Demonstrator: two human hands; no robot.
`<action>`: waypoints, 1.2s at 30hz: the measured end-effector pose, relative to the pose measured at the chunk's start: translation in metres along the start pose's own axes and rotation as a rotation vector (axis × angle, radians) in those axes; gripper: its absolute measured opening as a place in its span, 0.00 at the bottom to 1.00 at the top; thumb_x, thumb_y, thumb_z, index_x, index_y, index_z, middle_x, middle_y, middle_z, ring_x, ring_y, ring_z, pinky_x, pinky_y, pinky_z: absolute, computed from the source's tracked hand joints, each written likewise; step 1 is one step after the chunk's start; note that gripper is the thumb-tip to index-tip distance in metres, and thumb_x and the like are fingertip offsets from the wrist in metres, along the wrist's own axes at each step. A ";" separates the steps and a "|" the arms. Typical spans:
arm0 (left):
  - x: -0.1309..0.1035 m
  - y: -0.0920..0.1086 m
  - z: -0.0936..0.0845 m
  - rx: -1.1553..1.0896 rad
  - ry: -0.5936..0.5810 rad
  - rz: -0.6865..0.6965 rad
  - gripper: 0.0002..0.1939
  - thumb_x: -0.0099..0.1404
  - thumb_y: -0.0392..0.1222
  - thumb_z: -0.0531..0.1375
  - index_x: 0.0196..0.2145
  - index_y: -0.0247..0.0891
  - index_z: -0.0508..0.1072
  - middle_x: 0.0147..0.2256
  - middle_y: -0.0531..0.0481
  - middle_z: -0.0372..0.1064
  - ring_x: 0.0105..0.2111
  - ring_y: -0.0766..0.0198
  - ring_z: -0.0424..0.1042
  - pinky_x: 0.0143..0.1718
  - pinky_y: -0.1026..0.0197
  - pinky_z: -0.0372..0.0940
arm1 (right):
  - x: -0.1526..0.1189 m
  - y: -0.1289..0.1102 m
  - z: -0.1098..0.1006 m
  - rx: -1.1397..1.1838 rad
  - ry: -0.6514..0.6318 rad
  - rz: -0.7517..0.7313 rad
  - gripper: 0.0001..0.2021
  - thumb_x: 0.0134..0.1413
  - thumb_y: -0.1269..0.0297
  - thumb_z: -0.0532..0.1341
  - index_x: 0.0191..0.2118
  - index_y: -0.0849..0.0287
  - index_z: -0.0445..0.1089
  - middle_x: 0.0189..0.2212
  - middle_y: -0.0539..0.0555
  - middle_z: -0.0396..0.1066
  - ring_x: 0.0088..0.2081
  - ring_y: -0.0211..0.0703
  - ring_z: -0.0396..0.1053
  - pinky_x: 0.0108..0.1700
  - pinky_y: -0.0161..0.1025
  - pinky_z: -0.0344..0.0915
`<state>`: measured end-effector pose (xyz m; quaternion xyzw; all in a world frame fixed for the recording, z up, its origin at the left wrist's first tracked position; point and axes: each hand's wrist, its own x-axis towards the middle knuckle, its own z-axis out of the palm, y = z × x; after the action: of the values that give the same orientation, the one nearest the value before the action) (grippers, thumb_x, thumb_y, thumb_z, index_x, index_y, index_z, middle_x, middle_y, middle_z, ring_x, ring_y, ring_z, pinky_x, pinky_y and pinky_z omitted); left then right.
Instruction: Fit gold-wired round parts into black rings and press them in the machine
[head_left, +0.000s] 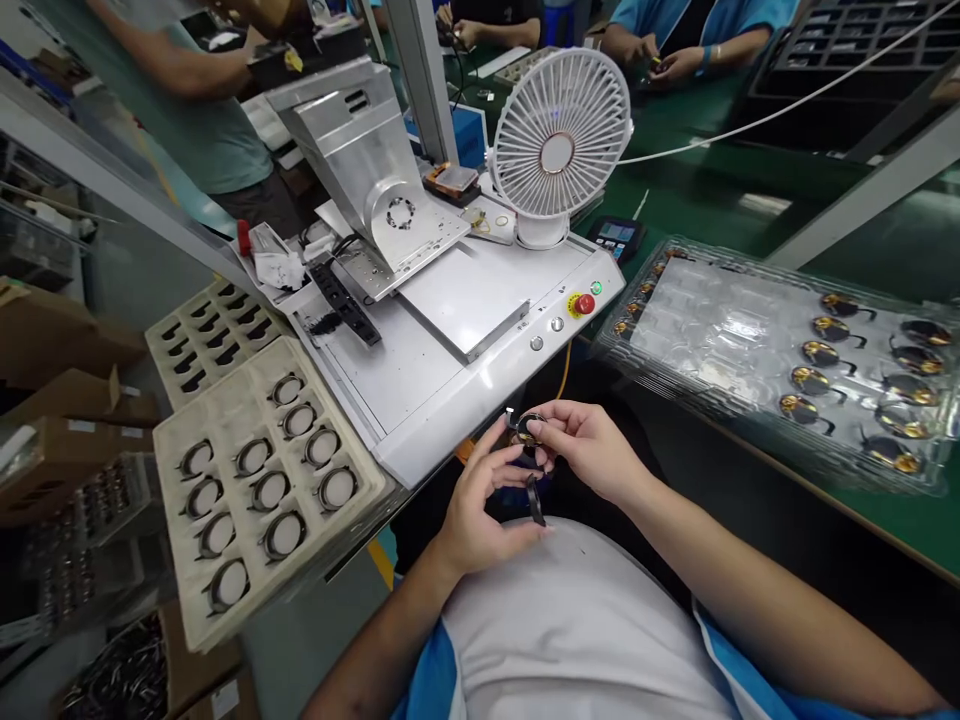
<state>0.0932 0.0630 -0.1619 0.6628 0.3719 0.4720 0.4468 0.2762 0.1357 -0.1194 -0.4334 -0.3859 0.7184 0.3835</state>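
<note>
Between left hand (480, 505) and right hand (596, 448), fingertips (534, 428) hold a round part (525, 436).

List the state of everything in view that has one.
Left hand: holding a dark curved strip
Right hand: pinching a round part
Fan: upright, spin unclear
Green button: lit
Red knob: pressed or not unclear
Small screen: lit
Beige tray with rings: partly filled
Clear tray: partly filled

A dark, round ring-shaped part (531, 430) sits tilted between both hands' fingers, above the lap.
</note>
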 end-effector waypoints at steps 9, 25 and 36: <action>0.001 0.002 -0.011 0.479 -0.213 0.047 0.42 0.61 0.35 0.70 0.68 0.43 0.56 0.72 0.31 0.51 0.58 0.47 0.76 0.57 0.46 0.75 | 0.002 -0.003 -0.004 -0.053 -0.086 0.086 0.26 0.36 0.49 0.80 0.35 0.63 0.75 0.25 0.54 0.78 0.26 0.41 0.77 0.32 0.37 0.76; 0.004 -0.013 -0.010 -0.470 0.297 -0.104 0.27 0.54 0.45 0.77 0.52 0.44 0.78 0.52 0.41 0.80 0.52 0.53 0.80 0.54 0.53 0.75 | -0.019 -0.007 0.018 0.091 -0.108 0.207 0.20 0.34 0.58 0.79 0.25 0.62 0.69 0.25 0.50 0.74 0.26 0.34 0.69 0.30 0.33 0.68; -0.005 -0.019 -0.008 -0.418 0.334 -0.092 0.31 0.47 0.44 0.80 0.50 0.51 0.81 0.49 0.47 0.82 0.45 0.54 0.84 0.46 0.56 0.79 | -0.028 0.003 0.044 -0.030 -0.035 0.034 0.15 0.38 0.71 0.67 0.30 0.56 0.59 0.22 0.43 0.65 0.23 0.33 0.62 0.24 0.30 0.57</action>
<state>0.0827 0.0668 -0.1803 0.4515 0.3646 0.6205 0.5274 0.2444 0.1000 -0.0983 -0.4331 -0.3960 0.7262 0.3580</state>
